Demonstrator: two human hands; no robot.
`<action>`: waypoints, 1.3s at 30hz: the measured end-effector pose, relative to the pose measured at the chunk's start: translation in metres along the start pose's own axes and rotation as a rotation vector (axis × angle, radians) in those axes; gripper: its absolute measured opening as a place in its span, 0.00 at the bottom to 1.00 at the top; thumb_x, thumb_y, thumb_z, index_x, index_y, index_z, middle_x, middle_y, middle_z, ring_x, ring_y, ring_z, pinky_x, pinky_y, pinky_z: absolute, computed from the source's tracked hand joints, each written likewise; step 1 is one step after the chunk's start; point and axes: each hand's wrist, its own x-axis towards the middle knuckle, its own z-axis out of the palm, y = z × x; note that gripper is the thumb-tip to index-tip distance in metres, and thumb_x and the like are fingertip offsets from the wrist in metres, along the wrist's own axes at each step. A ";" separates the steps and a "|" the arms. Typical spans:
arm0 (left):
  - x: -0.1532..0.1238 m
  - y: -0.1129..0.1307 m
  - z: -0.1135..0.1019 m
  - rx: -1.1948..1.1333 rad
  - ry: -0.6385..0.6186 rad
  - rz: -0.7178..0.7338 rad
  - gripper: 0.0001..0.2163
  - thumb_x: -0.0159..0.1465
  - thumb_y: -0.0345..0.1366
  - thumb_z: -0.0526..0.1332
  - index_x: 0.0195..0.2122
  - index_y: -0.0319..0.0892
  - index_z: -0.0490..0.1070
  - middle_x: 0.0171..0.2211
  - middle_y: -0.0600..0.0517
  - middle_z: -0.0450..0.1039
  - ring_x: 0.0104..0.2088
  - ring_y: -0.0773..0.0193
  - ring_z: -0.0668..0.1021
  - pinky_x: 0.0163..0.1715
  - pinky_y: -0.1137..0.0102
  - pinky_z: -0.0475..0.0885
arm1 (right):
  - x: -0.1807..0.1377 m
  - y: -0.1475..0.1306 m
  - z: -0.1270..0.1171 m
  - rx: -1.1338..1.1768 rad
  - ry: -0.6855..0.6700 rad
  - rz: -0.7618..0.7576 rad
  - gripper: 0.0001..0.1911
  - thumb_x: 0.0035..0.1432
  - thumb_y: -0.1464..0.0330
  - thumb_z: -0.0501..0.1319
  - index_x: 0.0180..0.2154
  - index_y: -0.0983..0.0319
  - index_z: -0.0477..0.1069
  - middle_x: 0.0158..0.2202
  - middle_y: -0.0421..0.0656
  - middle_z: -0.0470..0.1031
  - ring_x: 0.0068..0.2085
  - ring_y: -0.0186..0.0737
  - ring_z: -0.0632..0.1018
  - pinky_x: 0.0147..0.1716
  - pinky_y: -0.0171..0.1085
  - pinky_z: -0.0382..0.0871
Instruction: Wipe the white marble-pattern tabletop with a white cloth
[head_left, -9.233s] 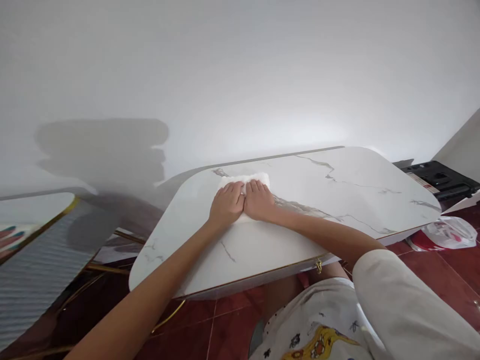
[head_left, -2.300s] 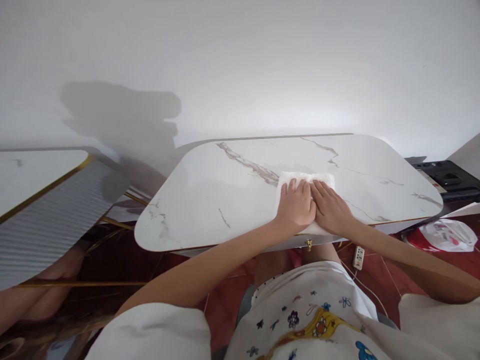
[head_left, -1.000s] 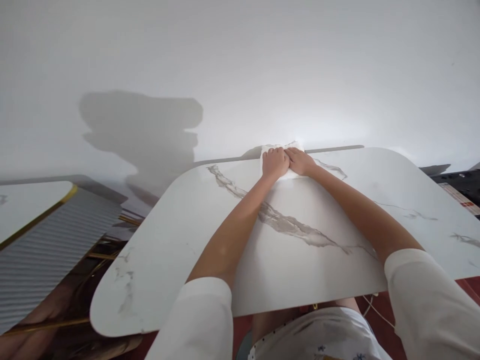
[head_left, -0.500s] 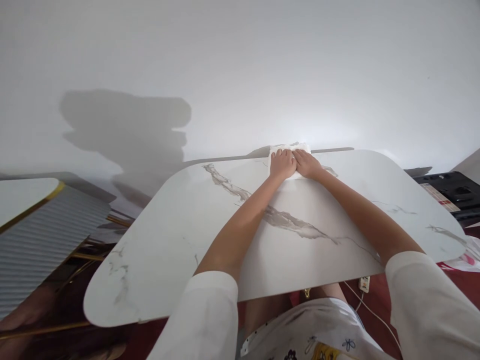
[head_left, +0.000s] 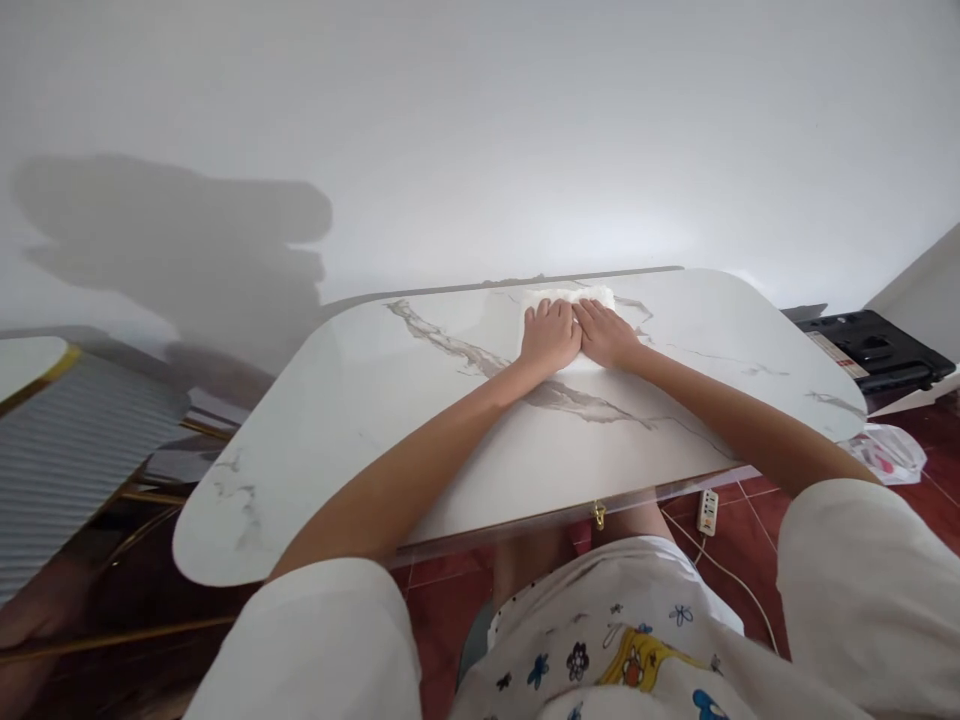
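A folded white cloth (head_left: 568, 299) lies on a white marble-look table top (head_left: 375, 400), near its far edge. My left hand (head_left: 550, 337) and my right hand (head_left: 605, 335) rest side by side on the cloth, palms down, fingers stretched flat and pressing it against the table. Most of the cloth is hidden under the hands; only its far strip shows. Both arms reach forward across the table.
A plain white wall (head_left: 480, 130) rises right behind the table. A ribbed grey panel with gold trim (head_left: 67, 450) stands at the left. At the right are a black device (head_left: 870, 350), a plastic bag (head_left: 889, 452) and a white power strip (head_left: 706, 511) on the red tile floor.
Both hands have drawn the cloth back from the table's far edge a little toward me. Earlier they slid it from the near right part of the table out to the far edge.
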 end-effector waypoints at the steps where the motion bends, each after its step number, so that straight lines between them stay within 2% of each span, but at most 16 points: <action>1: -0.009 0.003 -0.003 -0.009 0.002 0.000 0.17 0.68 0.32 0.44 0.52 0.38 0.67 0.55 0.40 0.71 0.60 0.48 0.67 0.58 0.53 0.60 | -0.008 -0.005 -0.003 0.000 0.000 0.000 0.25 0.67 0.69 0.44 0.60 0.69 0.63 0.61 0.56 0.67 0.63 0.53 0.65 0.61 0.50 0.60; 10: -0.091 0.032 -0.031 -0.034 -0.070 -0.007 0.22 0.67 0.33 0.46 0.60 0.37 0.63 0.64 0.41 0.64 0.65 0.45 0.62 0.62 0.49 0.57 | -0.092 -0.056 -0.028 -0.001 -0.026 0.000 0.29 0.66 0.67 0.44 0.65 0.71 0.58 0.67 0.57 0.61 0.67 0.57 0.60 0.63 0.55 0.59; 13: -0.125 0.042 -0.041 -0.056 -0.080 0.015 0.22 0.65 0.35 0.48 0.60 0.41 0.64 0.63 0.41 0.66 0.64 0.45 0.64 0.63 0.49 0.57 | -0.130 -0.078 -0.037 0.021 -0.032 0.022 0.30 0.66 0.66 0.44 0.66 0.69 0.57 0.67 0.55 0.59 0.68 0.56 0.59 0.64 0.57 0.58; 16: -0.157 0.050 -0.048 -0.074 -0.057 0.049 0.24 0.64 0.36 0.49 0.61 0.45 0.64 0.61 0.44 0.67 0.64 0.45 0.66 0.64 0.48 0.56 | -0.163 -0.096 -0.044 0.050 -0.025 0.039 0.31 0.66 0.66 0.44 0.69 0.62 0.53 0.68 0.50 0.58 0.69 0.53 0.58 0.64 0.57 0.59; 19: -0.174 0.053 -0.050 -0.105 -0.046 0.064 0.25 0.64 0.37 0.49 0.63 0.46 0.62 0.62 0.45 0.67 0.65 0.46 0.64 0.65 0.48 0.57 | -0.178 -0.103 -0.049 0.073 -0.051 0.025 0.32 0.66 0.65 0.45 0.70 0.60 0.48 0.69 0.48 0.57 0.69 0.52 0.58 0.64 0.58 0.60; 25: -0.171 0.056 -0.048 -0.145 -0.053 0.066 0.25 0.65 0.37 0.47 0.63 0.40 0.62 0.64 0.41 0.64 0.66 0.46 0.63 0.65 0.49 0.58 | -0.176 -0.090 -0.054 0.089 -0.100 0.011 0.31 0.67 0.64 0.46 0.70 0.60 0.51 0.69 0.46 0.55 0.70 0.49 0.56 0.66 0.54 0.58; 29: -0.169 0.060 -0.047 -0.147 -0.071 0.134 0.24 0.66 0.37 0.47 0.63 0.38 0.62 0.64 0.39 0.63 0.66 0.47 0.63 0.65 0.48 0.59 | -0.183 -0.076 -0.057 0.095 -0.074 -0.035 0.30 0.68 0.63 0.45 0.70 0.60 0.51 0.69 0.47 0.55 0.69 0.47 0.57 0.65 0.53 0.60; 32: -0.157 0.060 -0.042 -0.166 -0.085 0.151 0.23 0.66 0.36 0.47 0.62 0.39 0.63 0.64 0.41 0.64 0.66 0.50 0.64 0.65 0.49 0.58 | -0.179 -0.062 -0.055 0.084 -0.054 -0.039 0.30 0.68 0.63 0.44 0.69 0.62 0.52 0.69 0.50 0.56 0.69 0.49 0.57 0.65 0.55 0.60; 35: -0.128 0.055 -0.033 -0.184 -0.072 0.127 0.22 0.65 0.32 0.48 0.60 0.42 0.63 0.63 0.43 0.65 0.65 0.52 0.64 0.65 0.52 0.57 | -0.153 -0.045 -0.050 0.077 -0.065 -0.032 0.30 0.68 0.63 0.44 0.68 0.64 0.54 0.68 0.51 0.59 0.69 0.49 0.59 0.65 0.55 0.59; 39: -0.074 0.046 -0.021 -0.158 -0.039 0.081 0.19 0.64 0.28 0.47 0.54 0.40 0.67 0.60 0.42 0.68 0.63 0.53 0.66 0.64 0.55 0.58 | -0.090 -0.019 -0.041 0.062 -0.153 0.034 0.27 0.64 0.69 0.46 0.62 0.68 0.63 0.64 0.53 0.66 0.66 0.50 0.65 0.63 0.51 0.61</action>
